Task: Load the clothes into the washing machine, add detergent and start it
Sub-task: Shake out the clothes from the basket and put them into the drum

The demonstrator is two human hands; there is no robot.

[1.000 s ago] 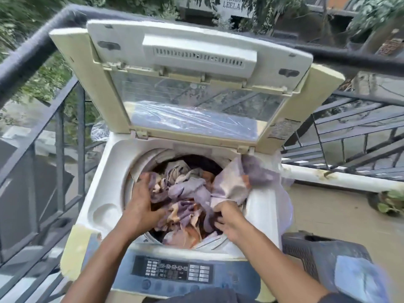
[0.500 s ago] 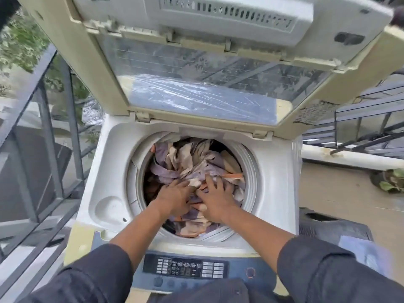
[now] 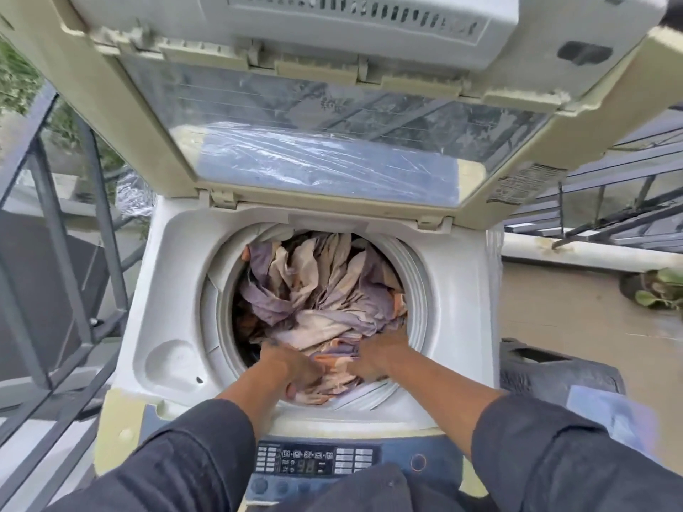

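Filling the drum of the washing machine point(image 3: 166, 290), the clothes point(image 3: 318, 290) lie mostly beyond both hands. The left hand point(image 3: 292, 367) and right hand point(image 3: 380, 358) grip folds at the pile's near edge, fingers curled into the fabric.

Daylit balcony, metal railing point(image 3: 55, 230), concrete floor point(image 3: 561, 319)

Home balcony or terrace, outdoors. Top-load washing machine point(image 3: 177, 290) against dark metal railing point(image 3: 55, 230) left, more rails far right, concrete floor point(image 3: 561, 315), potted plant point(image 3: 658, 290), foliage far left.
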